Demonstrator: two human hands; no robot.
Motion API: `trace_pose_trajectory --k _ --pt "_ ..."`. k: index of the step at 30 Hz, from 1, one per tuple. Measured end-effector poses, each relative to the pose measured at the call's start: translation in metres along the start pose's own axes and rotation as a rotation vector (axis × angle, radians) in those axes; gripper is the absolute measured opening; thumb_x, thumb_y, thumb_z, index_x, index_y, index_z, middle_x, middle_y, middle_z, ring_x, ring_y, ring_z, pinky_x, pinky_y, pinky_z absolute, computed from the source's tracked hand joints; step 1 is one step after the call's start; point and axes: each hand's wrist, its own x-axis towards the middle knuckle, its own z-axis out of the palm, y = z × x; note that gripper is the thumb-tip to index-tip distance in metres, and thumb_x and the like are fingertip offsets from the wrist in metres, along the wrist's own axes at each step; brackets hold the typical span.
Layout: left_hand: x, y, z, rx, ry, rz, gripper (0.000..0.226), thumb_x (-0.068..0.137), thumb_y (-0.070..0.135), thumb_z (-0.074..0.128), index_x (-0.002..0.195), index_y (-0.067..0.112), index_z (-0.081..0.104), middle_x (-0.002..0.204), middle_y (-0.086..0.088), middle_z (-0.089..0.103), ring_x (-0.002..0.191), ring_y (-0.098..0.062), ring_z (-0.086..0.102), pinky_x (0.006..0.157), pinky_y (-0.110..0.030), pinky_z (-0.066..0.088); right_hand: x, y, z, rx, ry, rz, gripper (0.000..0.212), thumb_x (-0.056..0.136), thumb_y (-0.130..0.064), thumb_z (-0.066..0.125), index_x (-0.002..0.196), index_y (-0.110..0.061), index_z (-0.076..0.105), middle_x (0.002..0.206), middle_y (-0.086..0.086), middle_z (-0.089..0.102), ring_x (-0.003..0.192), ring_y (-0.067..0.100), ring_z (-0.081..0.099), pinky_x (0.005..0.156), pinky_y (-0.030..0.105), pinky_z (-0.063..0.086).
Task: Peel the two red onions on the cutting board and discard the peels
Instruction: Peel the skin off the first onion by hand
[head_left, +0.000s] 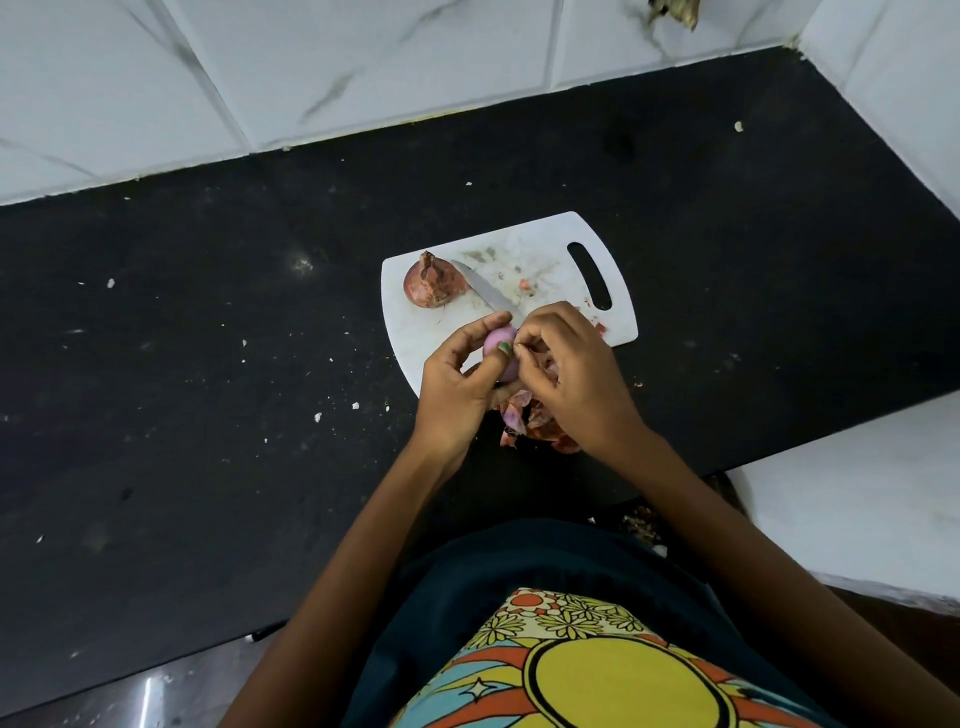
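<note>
Over the cutting board's (415, 332) near edge, left hand (457, 384) cups the half-peeled onion (500, 349); right hand (566, 374), touching, pinches skin on its right side.

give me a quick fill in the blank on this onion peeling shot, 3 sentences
1. The left hand holds the partly peeled onion, while the other onion still has its ____ on.
2. The knife lies on the white ____.
3. The loose peels lie piled under the ____ hand.

Missing words: skin; cutting board; right
</note>
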Motion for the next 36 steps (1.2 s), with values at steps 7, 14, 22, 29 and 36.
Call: trace_pose_trajectory --k 7,14,22,29,36 --pt "0.0 -0.001 0.006 -0.08 0.043 -0.038 0.022 0.097 0.004 0.051 0.107 0.018 0.065 0.112 -0.008 0.067 0.089 -0.013 0.071 0.072 -0.028 0.059 -0.002 -0.002 0.006 0.16 0.05 0.129 0.012 0.093 -0.01 0.047 0.094 0.0 0.054 0.096 0.007 0.051 0.085 0.011 0.049 0.075 0.014 0.043" --pt "0.005 0.005 0.001 -0.278 0.033 -0.129 0.025 0.099 0.004 0.044 0.113 0.012 0.063 0.113 -0.008 0.068 0.096 -0.02 0.069 0.083 -0.036 0.059 -0.007 -0.008 -0.008 0.718 0.177 0.615 0.006 0.095 -0.007 0.054 0.1 -0.003 0.056 0.092 0.007 0.067 0.086 0.011 0.07 0.075 0.023 0.056" --pt "0.002 0.006 -0.004 -0.45 -0.102 -0.199 0.035 0.091 0.004 0.037 0.113 0.009 0.063 0.114 -0.011 0.067 0.095 -0.024 0.069 0.076 -0.032 0.06 -0.009 0.01 -0.016 0.123 -0.066 0.435 0.013 0.085 -0.006 0.066 0.097 -0.008 0.071 0.093 0.004 0.07 0.085 0.014 0.063 0.081 0.031 0.052" --pt "0.004 0.0 -0.01 -0.492 -0.108 -0.246 0.043 0.078 0.013 0.041 0.115 0.005 0.062 0.111 -0.012 0.07 0.101 -0.028 0.068 0.079 -0.037 0.058 -0.011 0.009 -0.024 -0.341 -0.477 0.171 0.02 0.095 -0.017 0.049 0.108 -0.021 0.064 0.115 -0.007 0.06 0.113 0.014 0.04 0.085 0.035 0.021" --pt "0.006 -0.004 -0.014 -0.437 -0.074 -0.281 0.042 0.096 0.014 0.027 0.117 0.005 0.062 0.124 -0.016 0.063 0.101 -0.028 0.066 0.073 -0.032 0.061 -0.002 0.002 -0.033 -0.238 -0.398 0.21 0.009 0.09 -0.022 0.061 0.099 -0.023 0.063 0.105 -0.009 0.061 0.106 0.013 0.049 0.09 0.035 0.026"
